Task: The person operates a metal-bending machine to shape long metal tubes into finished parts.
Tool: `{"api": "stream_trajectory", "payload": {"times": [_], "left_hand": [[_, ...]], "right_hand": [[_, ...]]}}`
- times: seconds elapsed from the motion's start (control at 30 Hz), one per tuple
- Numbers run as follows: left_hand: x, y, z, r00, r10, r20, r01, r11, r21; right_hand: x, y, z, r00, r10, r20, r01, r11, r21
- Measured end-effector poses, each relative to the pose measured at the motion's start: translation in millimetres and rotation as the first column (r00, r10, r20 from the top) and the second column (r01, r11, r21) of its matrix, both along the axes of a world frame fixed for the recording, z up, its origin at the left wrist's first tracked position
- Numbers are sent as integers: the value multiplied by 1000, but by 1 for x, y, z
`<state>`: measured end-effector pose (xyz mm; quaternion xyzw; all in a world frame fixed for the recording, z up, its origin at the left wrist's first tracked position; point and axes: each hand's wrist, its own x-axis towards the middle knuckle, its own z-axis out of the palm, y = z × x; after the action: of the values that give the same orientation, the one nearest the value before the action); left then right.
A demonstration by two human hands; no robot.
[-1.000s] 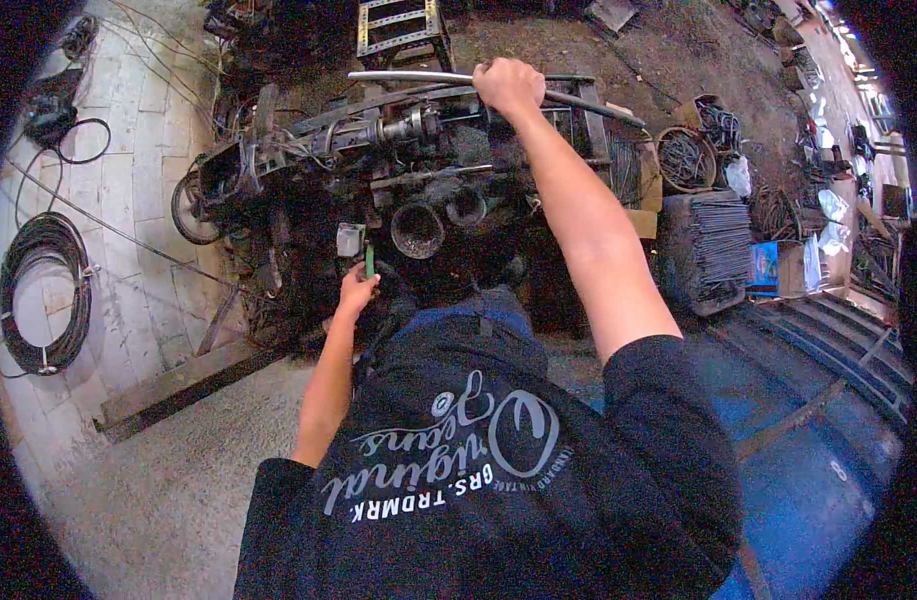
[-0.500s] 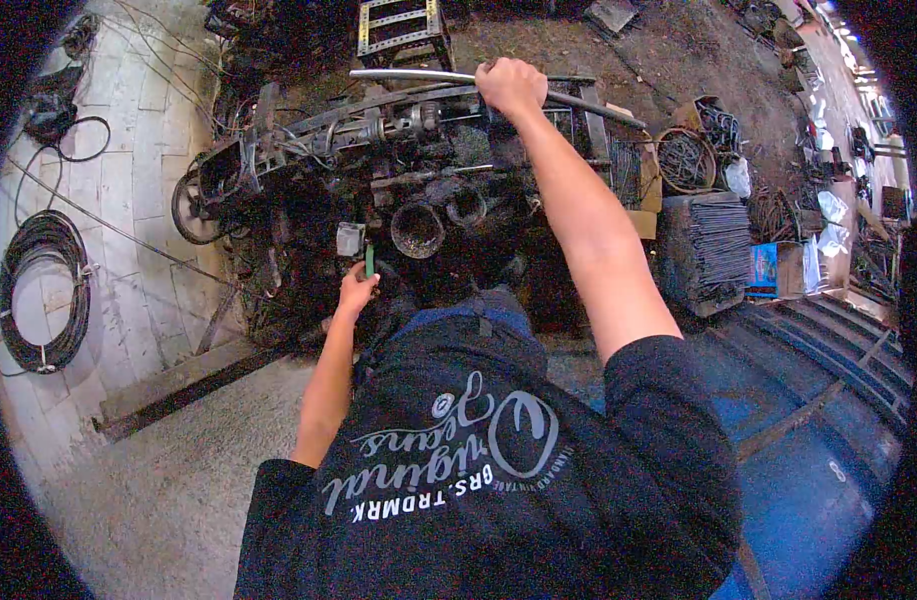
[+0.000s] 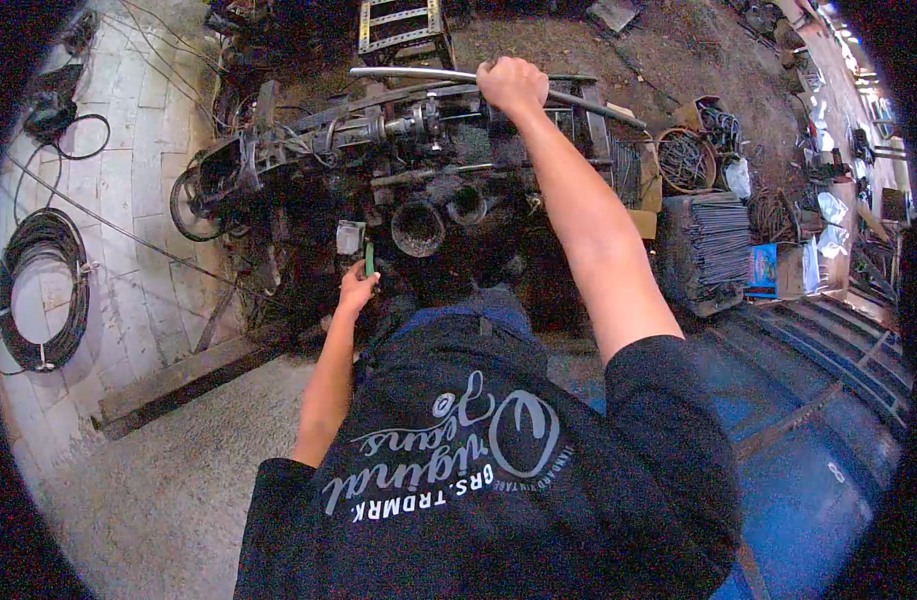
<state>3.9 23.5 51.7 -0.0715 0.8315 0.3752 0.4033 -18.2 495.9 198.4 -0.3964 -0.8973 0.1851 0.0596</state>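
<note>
Across the far side of a dark, greasy machine (image 3: 309,150) lies a long metal rod (image 3: 409,73), its left end shiny and its right end darker. My right hand (image 3: 514,85) is wrapped round this rod near its middle, arm stretched forward. Lower down on the left, my left hand (image 3: 358,287) is closed round a green handle (image 3: 369,260), which stands upright. Just beyond that hand sits a small pale box (image 3: 351,238) on the machine. Two round cups (image 3: 418,228) open upward near the machine's front. A shaft with a collar (image 3: 419,122) runs below the rod.
A wheel (image 3: 194,205) sticks out at the machine's left. Coiled cable (image 3: 44,290) lies on the pale floor. To the right are stacked dark rods (image 3: 714,250), a basket of metal pieces (image 3: 686,160) and blue sheet metal (image 3: 809,430). A perforated metal stand (image 3: 403,40) is behind the machine.
The collar parts on the machine's shaft show a different position, as if turned. Both hands and the rod stay practically where they were.
</note>
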Motion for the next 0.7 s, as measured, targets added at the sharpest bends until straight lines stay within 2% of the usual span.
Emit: {"api": "stream_trajectory", "payload": {"times": [0.27,0.33,0.7], "left_hand": [[-1,1,1,1000,-27,-14,27,1000,-8],[1,6,9,998,33,49,-33,999,-6],[7,9,10,999,44,-4,-44,999,24]], "right_hand": [[-1,-1,4,999,8,40,-7,1000,-7],[1,-2,6,999,9,49,-9,1000,-6],[1,-3,9,997,19,71,-18,1000,-14]]}}
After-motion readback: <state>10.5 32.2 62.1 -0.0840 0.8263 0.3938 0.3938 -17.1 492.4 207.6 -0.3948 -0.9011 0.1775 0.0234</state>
